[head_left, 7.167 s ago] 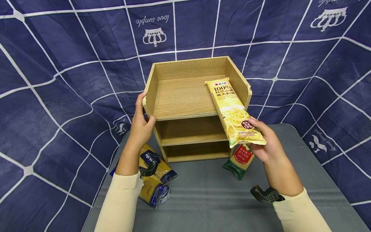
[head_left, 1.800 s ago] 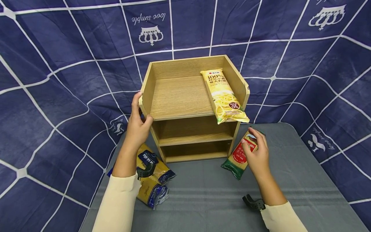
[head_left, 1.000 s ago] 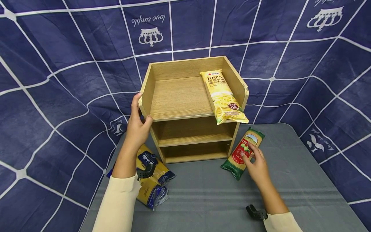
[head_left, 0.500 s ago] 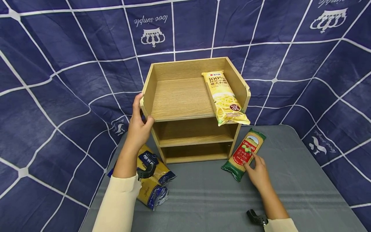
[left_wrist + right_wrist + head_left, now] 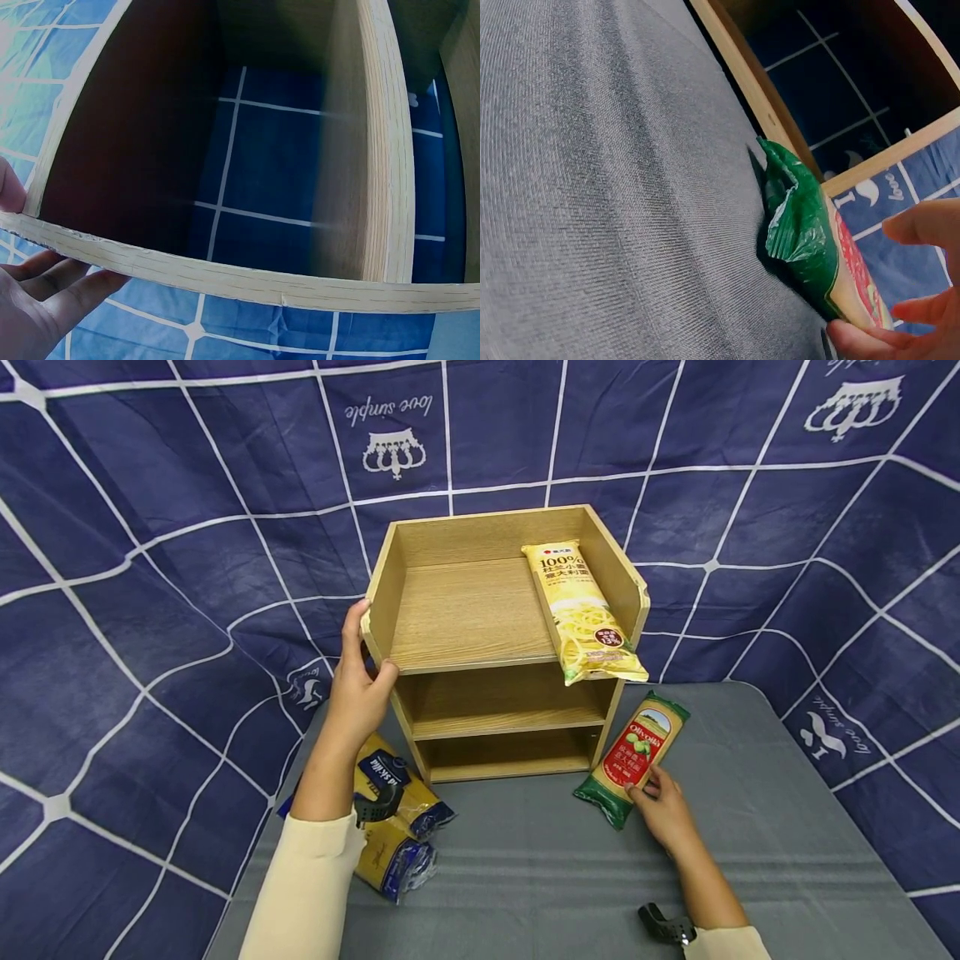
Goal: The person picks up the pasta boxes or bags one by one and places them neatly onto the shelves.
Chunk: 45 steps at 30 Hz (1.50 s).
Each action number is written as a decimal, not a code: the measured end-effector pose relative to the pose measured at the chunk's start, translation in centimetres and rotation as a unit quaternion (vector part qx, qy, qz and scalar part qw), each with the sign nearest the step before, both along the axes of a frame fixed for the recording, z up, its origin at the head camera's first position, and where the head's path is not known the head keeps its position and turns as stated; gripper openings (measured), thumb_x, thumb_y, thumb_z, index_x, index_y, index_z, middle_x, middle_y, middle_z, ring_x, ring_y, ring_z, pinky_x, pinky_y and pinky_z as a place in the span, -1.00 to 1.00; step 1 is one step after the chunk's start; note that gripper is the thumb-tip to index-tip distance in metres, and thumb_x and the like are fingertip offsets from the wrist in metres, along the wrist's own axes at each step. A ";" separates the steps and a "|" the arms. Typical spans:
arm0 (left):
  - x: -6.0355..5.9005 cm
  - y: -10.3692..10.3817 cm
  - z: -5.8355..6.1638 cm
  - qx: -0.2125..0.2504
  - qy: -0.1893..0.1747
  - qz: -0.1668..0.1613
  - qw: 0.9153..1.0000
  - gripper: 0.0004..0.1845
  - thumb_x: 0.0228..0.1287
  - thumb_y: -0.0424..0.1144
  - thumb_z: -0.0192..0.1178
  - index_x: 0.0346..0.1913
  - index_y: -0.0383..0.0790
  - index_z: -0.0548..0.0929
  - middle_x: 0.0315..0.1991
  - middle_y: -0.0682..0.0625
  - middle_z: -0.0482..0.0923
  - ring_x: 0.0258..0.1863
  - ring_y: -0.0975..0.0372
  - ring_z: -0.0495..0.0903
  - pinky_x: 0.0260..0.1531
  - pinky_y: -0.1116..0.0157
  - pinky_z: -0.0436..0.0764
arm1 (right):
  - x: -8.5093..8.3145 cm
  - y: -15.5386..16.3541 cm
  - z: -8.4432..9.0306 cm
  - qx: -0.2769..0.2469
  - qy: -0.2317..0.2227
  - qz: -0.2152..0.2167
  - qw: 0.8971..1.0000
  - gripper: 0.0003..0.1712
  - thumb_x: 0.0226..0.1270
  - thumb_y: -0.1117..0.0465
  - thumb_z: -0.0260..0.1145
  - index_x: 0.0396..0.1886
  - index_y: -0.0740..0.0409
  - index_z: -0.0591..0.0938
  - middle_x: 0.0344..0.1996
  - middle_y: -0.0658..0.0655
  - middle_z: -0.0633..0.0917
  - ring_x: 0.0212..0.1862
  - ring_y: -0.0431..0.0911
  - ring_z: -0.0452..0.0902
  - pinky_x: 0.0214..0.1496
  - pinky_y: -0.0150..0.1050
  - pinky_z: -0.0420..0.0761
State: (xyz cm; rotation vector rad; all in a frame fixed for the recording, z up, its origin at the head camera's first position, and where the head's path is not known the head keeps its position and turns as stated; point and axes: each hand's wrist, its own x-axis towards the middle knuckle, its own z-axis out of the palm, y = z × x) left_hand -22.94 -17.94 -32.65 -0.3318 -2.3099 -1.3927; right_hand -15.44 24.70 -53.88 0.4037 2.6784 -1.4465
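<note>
My left hand (image 5: 358,689) grips the left side panel of a wooden shelf unit (image 5: 480,668), with the thumb at its front and the fingers outside. In the left wrist view, the panel's edge (image 5: 210,268) runs between thumb and fingers. On the grey cloth right of the unit lies a green-ended pasta packet (image 5: 637,752) with a red label. My right hand (image 5: 663,810) is at its near right edge. The right wrist view has fingertips (image 5: 851,337) touching the packet's lower edge, while the thumb (image 5: 922,223) stays apart from it.
A yellow pasta packet (image 5: 577,610) lies on the top board at the right, its end overhanging the front edge. Yellow and blue pasta packets (image 5: 397,852) lie left of the unit, partly behind my left forearm. Blue patterned fabric (image 5: 495,435) stands behind and around.
Earlier, my right hand held the yellow packet at the top board; it now lies there, released. My right hand has come down to the green-ended packet and its right edge. My left hand stays put.
</note>
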 end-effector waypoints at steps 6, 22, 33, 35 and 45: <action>0.1 0.0 0.1 0.003 0.003 -0.001 1.000 -0.09 0.28 -0.42 0.02 0.52 0.51 0.02 0.49 -0.08 0.25 0.37 -0.01 0.38 0.12 -0.16 0.52 | -0.6 0.1 -0.3 -0.050 -0.009 -0.007 0.999 -0.04 0.52 0.08 0.17 0.60 0.40 -0.14 0.36 0.53 0.30 0.36 0.34 0.38 0.26 0.06 0.51; -0.1 -0.1 -0.1 -0.002 0.007 0.000 1.000 -0.11 0.29 -0.41 0.02 0.54 0.44 0.02 0.50 -0.17 0.20 0.38 -0.03 0.34 0.20 -0.18 0.45 | -2.3 0.4 -0.4 -0.117 -0.024 -0.056 0.991 -0.39 0.48 0.17 0.18 0.28 0.58 0.33 -0.08 0.39 0.70 -0.34 -0.33 0.53 -0.24 -0.39 0.60; -0.2 -0.1 -0.1 -0.004 0.008 0.000 1.000 -0.10 0.29 -0.40 0.03 0.53 0.47 0.01 0.50 -0.16 0.21 0.39 -0.02 0.34 0.20 -0.18 0.45 | -2.1 -0.4 -0.2 -0.102 -0.015 -0.049 0.993 -0.30 0.45 0.14 0.24 0.35 0.50 0.22 -0.10 0.35 0.67 -0.32 -0.31 0.52 -0.27 -0.37 0.60; -0.2 -0.1 -0.1 -0.002 0.008 -0.001 1.000 -0.10 0.28 -0.40 0.03 0.53 0.47 0.01 0.50 -0.16 0.22 0.39 -0.02 0.35 0.19 -0.17 0.46 | -2.2 -0.5 -0.2 -0.116 -0.019 -0.052 0.992 -0.30 0.45 0.14 0.25 0.32 0.51 0.20 -0.13 0.31 0.66 -0.32 -0.30 0.52 -0.27 -0.37 0.63; -0.2 -0.1 -0.1 -0.001 0.005 -0.004 1.000 -0.10 0.30 -0.41 0.02 0.54 0.46 0.01 0.50 -0.13 0.23 0.36 -0.01 0.37 0.16 -0.16 0.48 | -2.8 -0.7 -0.1 -0.135 -0.043 -0.045 0.989 -0.43 0.45 0.09 0.26 0.19 0.48 0.43 -0.24 0.04 0.64 -0.31 -0.29 0.47 -0.22 -0.36 0.53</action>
